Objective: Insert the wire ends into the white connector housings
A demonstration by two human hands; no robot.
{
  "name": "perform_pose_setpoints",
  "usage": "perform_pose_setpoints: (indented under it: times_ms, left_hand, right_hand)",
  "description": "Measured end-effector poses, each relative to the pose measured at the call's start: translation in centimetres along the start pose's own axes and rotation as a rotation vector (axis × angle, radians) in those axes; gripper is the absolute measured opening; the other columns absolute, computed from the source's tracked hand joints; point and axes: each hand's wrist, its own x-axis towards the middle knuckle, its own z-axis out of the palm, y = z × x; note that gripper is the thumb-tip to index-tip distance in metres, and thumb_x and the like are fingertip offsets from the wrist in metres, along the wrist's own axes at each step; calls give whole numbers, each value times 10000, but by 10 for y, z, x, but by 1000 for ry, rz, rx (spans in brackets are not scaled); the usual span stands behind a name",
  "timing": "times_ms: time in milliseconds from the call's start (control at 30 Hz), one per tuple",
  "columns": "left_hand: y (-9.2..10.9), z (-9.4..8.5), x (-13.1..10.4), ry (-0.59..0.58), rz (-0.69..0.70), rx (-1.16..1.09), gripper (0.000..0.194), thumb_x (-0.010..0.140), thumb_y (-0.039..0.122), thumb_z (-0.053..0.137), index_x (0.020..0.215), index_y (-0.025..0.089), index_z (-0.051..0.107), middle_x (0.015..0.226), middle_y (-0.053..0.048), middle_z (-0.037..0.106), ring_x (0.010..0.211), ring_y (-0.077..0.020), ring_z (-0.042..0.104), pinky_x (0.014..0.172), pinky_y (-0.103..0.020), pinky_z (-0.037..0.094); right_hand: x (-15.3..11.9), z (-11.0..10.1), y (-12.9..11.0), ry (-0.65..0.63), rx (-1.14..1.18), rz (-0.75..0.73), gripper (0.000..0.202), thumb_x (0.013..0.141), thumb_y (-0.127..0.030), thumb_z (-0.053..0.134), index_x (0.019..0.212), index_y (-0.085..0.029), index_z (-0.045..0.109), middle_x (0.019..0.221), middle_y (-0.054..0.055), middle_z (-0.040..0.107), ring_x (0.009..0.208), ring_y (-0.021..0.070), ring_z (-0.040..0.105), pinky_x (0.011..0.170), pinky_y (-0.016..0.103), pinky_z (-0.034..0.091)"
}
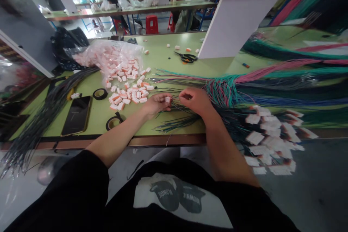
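My left hand (159,104) pinches a small white and orange connector (168,100) above the green table (146,125). Just right of it, my right hand (194,99) is closed, thumb and forefinger together, near thin wires; what it grips is too small to make out. Dark wires (181,121) lie under and beside both hands. Green and pink wires (223,88) spread behind my right hand. Loose white and orange connectors (130,93) are heaped to the left of my left hand, spilling from a clear plastic bag (108,52).
Black scissors (187,57) lie beyond the hands. On the left are a phone (76,115), two black tape rolls (100,94) and a dark wire bundle (51,105). Finished-looking white connectors on wires (269,134) hang over the right front edge. A white upright panel (236,18) stands behind.
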Motion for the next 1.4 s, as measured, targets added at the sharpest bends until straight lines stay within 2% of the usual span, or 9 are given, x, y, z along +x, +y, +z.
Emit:
perform_pose_setpoints:
  times_ms: [200,500,800,1033,1233,1300,1400]
  left_hand:
    - [1,0,-1,-15,21,-2,387,493,157,789,824,132,589,635,42,591,580,-64,559,571,-210,486]
    - [-5,0,4,43,63,-12,463,443,194,811,854,131,605,656,29,619,595,-74,574,575,-215,479]
    - [-1,5,-1,103,98,26,382,473,161,775,833,118,654,646,8,647,598,-98,594,610,-244,504]
    - [-2,6,-4,136,87,125,387,516,180,758,893,134,686,763,-24,688,687,-132,624,687,-290,523]
    - [2,8,-6,102,93,134,379,499,178,765,866,123,688,743,-22,684,673,-128,616,665,-278,522]
    - [5,8,-6,102,104,116,389,495,178,768,869,118,681,705,-13,673,644,-117,606,652,-271,519]
    - [10,7,-6,102,139,72,395,507,159,757,889,117,663,677,-1,659,610,-100,595,627,-251,509]
  right_hand:
    - [1,3,0,-29,-43,35,154,663,-237,494,628,-173,630,602,14,599,556,118,463,550,240,310]
    - [-1,5,-7,-95,-140,159,260,732,-264,417,706,-164,655,687,50,648,628,153,506,569,256,301]
    - [-1,9,-9,-78,-77,137,250,742,-283,393,678,-176,610,687,44,634,645,154,506,585,253,315]
    - [-1,14,-11,-45,-10,120,214,731,-285,408,651,-191,583,646,21,603,611,139,479,584,248,319]
    - [0,16,-9,-67,2,126,216,744,-277,424,659,-183,598,634,24,604,584,137,474,566,253,324]
    - [1,14,-7,-55,52,112,243,770,-306,422,707,-179,619,686,33,628,634,148,513,600,258,360]
    - [1,12,-2,-43,111,30,297,776,-381,475,915,-177,639,909,56,668,803,179,570,711,284,412]
